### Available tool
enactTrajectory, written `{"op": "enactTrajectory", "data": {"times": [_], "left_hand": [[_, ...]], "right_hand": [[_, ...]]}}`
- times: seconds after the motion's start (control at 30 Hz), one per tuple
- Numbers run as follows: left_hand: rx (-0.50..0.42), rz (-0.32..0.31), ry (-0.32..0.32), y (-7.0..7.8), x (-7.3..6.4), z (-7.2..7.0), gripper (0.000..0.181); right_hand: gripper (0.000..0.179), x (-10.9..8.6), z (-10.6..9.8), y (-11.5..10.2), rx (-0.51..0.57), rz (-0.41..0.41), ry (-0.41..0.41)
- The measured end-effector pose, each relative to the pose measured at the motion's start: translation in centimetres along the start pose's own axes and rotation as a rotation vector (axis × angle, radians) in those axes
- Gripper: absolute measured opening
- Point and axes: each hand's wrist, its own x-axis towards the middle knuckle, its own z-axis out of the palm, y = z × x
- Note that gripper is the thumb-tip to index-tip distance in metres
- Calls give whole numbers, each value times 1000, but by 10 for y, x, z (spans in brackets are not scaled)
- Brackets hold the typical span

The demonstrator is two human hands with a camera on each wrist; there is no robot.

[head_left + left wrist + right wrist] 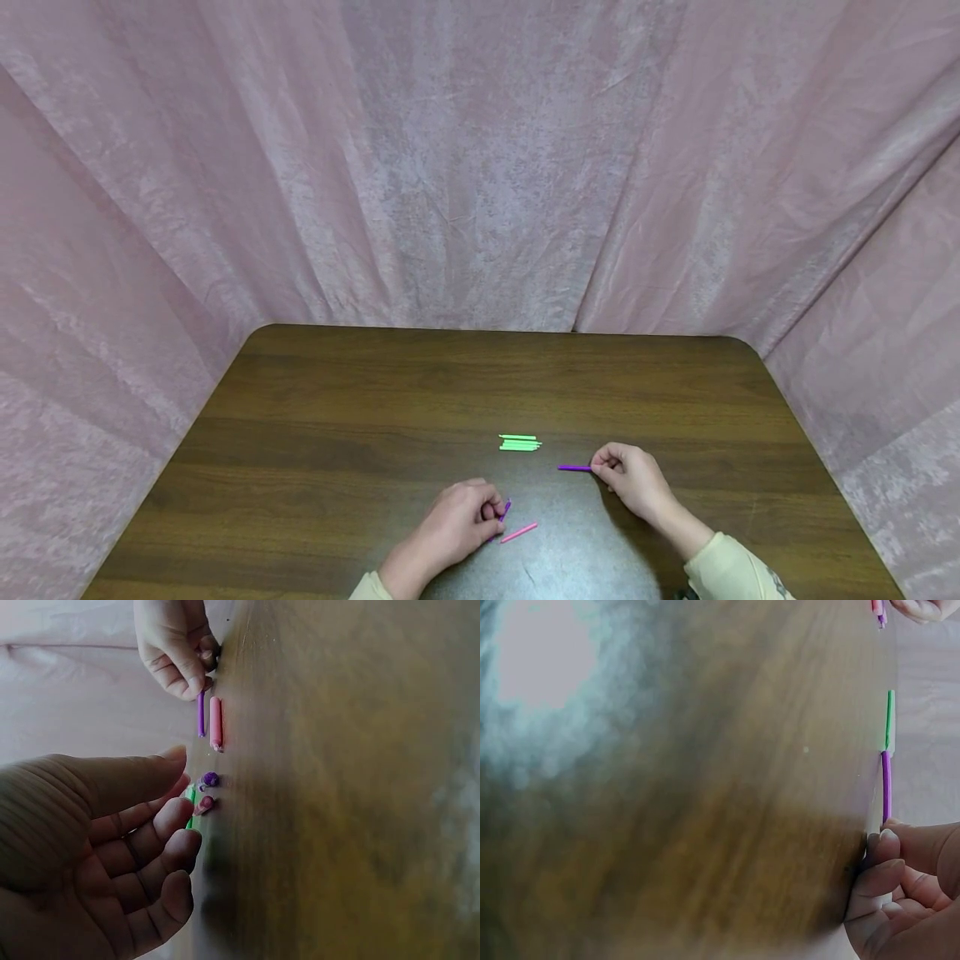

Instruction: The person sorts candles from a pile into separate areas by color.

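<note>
My right hand (pixel 633 482) pinches one end of a purple candle (pixel 574 468), which lies level at the table surface. In the right wrist view this purple candle (pixel 886 784) runs out from thumb and finger towards the green candles (pixel 889 720). My left hand (pixel 459 523) hovers low over the table with fingers loosely bent. A gap shows between its thumb and fingers in the left wrist view. Just past its fingertips are a second purple candle (pixel 210 779) and a reddish candle end (pixel 205 805). Close by lies a pink candle (pixel 519 533).
Several green candles (pixel 519 443) lie side by side beyond and between the hands. The brown wooden table (pixel 337 433) has rounded far corners. Pink velvet curtains (pixel 465 167) hang behind it and at both sides.
</note>
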Motion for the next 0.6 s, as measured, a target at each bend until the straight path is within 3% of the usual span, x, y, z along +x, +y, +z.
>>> {"op": "enactTrajectory", "data": {"times": [0.6], "left_hand": [[127,17,5,5,-6,-3,28]], "right_hand": [[12,1,2,0,-37,-5,12]]}}
